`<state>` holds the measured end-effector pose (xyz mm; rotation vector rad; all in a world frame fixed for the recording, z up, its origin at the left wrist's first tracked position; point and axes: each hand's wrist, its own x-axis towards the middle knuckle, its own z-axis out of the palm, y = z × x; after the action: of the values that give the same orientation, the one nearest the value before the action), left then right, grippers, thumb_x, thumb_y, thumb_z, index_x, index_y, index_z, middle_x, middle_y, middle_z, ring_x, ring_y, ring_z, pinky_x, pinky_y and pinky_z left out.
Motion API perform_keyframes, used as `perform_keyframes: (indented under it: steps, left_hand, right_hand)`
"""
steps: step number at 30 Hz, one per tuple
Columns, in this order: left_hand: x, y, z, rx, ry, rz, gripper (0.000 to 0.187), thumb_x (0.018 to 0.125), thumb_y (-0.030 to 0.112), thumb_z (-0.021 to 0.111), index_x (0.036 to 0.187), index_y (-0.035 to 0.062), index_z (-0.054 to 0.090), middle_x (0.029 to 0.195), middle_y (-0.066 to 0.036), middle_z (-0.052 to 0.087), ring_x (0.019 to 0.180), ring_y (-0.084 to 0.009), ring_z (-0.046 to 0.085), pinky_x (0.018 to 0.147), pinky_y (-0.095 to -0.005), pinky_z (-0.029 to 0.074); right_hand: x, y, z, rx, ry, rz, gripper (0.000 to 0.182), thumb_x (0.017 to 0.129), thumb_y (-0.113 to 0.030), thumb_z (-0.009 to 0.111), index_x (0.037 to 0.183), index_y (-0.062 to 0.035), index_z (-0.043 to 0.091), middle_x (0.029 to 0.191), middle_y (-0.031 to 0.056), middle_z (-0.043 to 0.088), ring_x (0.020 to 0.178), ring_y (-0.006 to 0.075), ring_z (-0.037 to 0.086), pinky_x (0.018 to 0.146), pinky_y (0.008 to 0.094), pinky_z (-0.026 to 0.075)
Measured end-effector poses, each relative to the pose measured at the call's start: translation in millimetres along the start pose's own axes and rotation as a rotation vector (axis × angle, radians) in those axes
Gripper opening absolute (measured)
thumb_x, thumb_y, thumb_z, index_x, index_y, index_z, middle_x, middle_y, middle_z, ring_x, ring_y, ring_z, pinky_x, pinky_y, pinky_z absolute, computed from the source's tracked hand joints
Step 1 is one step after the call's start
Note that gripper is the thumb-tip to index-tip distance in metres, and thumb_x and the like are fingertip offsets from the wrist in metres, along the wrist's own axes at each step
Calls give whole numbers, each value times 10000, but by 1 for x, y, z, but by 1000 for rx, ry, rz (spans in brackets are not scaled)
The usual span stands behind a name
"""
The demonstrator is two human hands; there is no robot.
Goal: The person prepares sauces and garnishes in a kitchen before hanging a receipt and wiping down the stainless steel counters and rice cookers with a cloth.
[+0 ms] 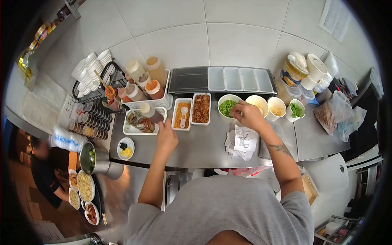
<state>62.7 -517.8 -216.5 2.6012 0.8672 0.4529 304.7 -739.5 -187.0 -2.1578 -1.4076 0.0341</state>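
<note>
Grey shirt (220, 204) fabric fills the head view's foreground, below the tub of chopped greens (224, 118) on the desk (194, 151). The right hand (248, 115) reaches over that tub, fingers bent; whether together, I cannot tell. Left of the tub, the left hand (166, 138) hovers near a white tray (128, 132), its fingers' closure unclear.

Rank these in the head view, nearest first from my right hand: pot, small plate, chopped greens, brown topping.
From the right hand:
1. Chopped greens: just to its left.
2. Brown topping: left of the greens.
3. Small plate: farther left.
4. Pot: past the plate, farthest left.
</note>
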Motion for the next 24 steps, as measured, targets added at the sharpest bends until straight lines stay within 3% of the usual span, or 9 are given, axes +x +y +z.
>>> perform_keyframes:
  steps: [4, 7, 11, 12, 15, 19, 20, 22, 24]
  left_hand:
    - [4, -14, 20, -109, 22, 32, 667, 784, 23, 630, 1361, 77, 301, 1162, -230, 423, 984, -445, 535, 823, -486, 473]
    - [19, -7, 26, -179, 1, -47, 652, 782, 31, 647, 1353, 87, 338, 1153, -229, 434, 1048, -445, 507, 860, -475, 454]
    - [36, 4, -2, 74, -101, 38, 624, 792, 98, 664, 1335, 68, 358, 1174, -237, 424, 1032, -427, 523, 879, -471, 459]
    - [45, 11, -16, 194, -172, 8, 493, 815, 125, 642, 1267, 50, 457, 1171, -213, 462, 1053, -389, 532, 900, -463, 449]
    - [96, 13, -43, -10, 28, 325, 368, 843, 165, 628, 1174, 29, 542, 1080, -181, 556, 1006, -342, 570, 869, -439, 466]
    - [174, 105, -120, -726, -92, 280, 265, 897, 253, 600, 1075, 56, 608, 873, -29, 633, 787, -144, 594, 678, -278, 461]
    - [202, 121, -133, -868, -98, 384, 240, 904, 263, 588, 1040, 67, 616, 878, 14, 617, 766, -90, 571, 645, -243, 433]
    - [251, 159, -157, -974, 56, 429, 246, 896, 261, 575, 995, 38, 602, 888, -21, 626, 784, -125, 596, 642, -265, 446]
    - [296, 194, -177, -1103, 157, 449, 252, 893, 252, 565, 980, 16, 587, 890, -54, 626, 793, -158, 615, 632, -283, 459]
  right_hand:
    - [2, -8, -13, 89, 102, -28, 101, 791, -105, 654, 877, -55, 675, 839, 103, 616, 764, 288, 624, 684, 367, 493]
    - [-2, -13, -25, 125, 162, -24, 96, 792, -97, 657, 875, -51, 673, 828, 110, 619, 766, 299, 621, 681, 367, 490]
    - [-26, -7, -40, 129, 341, 30, 94, 806, -123, 657, 842, -38, 671, 805, 114, 630, 704, 291, 617, 628, 368, 486]
    - [-36, -2, -41, 134, 429, 74, 102, 813, -123, 656, 837, -24, 667, 785, 116, 638, 681, 273, 618, 613, 351, 483]
    - [-74, 21, -36, 223, 723, 194, 142, 843, -131, 642, 813, 8, 648, 663, 106, 618, 551, 177, 558, 521, 311, 432]
    - [-135, 55, -13, 163, 847, 492, 238, 859, -172, 639, 720, 14, 583, 521, 57, 494, 478, 98, 382, 442, 301, 318]
    - [-151, 63, -1, 164, 801, 576, 253, 862, -187, 633, 713, 10, 581, 526, 61, 504, 480, 116, 416, 457, 308, 343]
    - [-175, 78, 25, 167, 708, 744, 282, 868, -219, 621, 697, 1, 577, 534, 70, 524, 486, 152, 484, 487, 321, 394]
    - [-182, 78, 43, -11, 708, 696, 279, 858, -239, 620, 695, -17, 573, 553, 114, 550, 492, 242, 533, 495, 361, 410]
